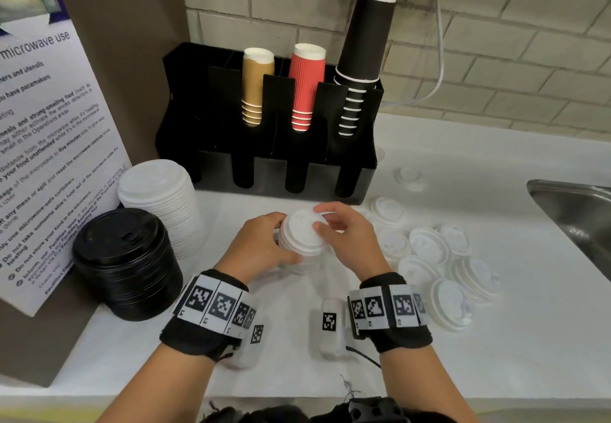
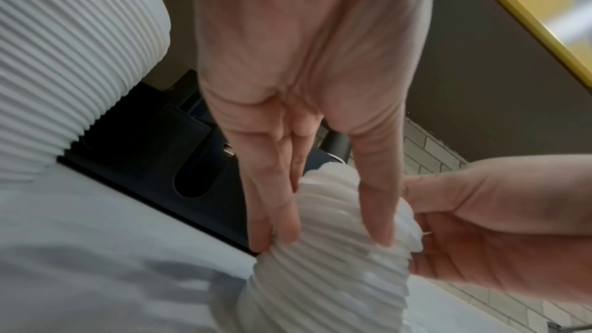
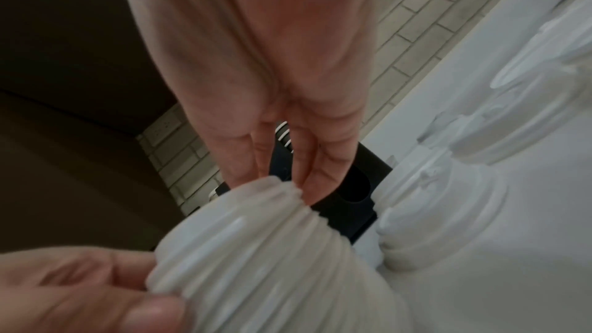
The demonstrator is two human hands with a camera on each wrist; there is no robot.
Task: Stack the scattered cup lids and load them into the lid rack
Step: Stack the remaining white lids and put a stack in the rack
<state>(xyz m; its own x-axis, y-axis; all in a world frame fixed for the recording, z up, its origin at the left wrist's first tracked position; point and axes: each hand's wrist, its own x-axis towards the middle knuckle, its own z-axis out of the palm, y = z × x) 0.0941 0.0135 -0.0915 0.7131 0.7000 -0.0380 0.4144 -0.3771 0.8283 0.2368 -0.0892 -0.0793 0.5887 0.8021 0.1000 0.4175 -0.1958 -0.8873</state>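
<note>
A short stack of white cup lids (image 1: 302, 237) stands on the counter in the middle of the head view. My left hand (image 1: 281, 237) grips its left side, fingers behind and thumb in front. My right hand (image 1: 322, 219) pinches the top lid at its right rim. In the left wrist view my left hand (image 2: 330, 227) wraps the ribbed stack (image 2: 327, 275). The right wrist view shows my right hand's fingertips (image 3: 307, 184) on the stack's upper rim (image 3: 256, 250). Several loose white lids (image 1: 429, 247) lie scattered to the right. The black rack (image 1: 271, 165) stands behind.
The rack's back slots hold gold (image 1: 256, 85), red (image 1: 305, 85) and black cups (image 1: 363, 52). A tall white lid stack (image 1: 162, 198) and a black lid stack (image 1: 125, 260) stand at the left by a microwave notice (image 1: 43, 145). A steel sink (image 1: 575, 211) lies far right.
</note>
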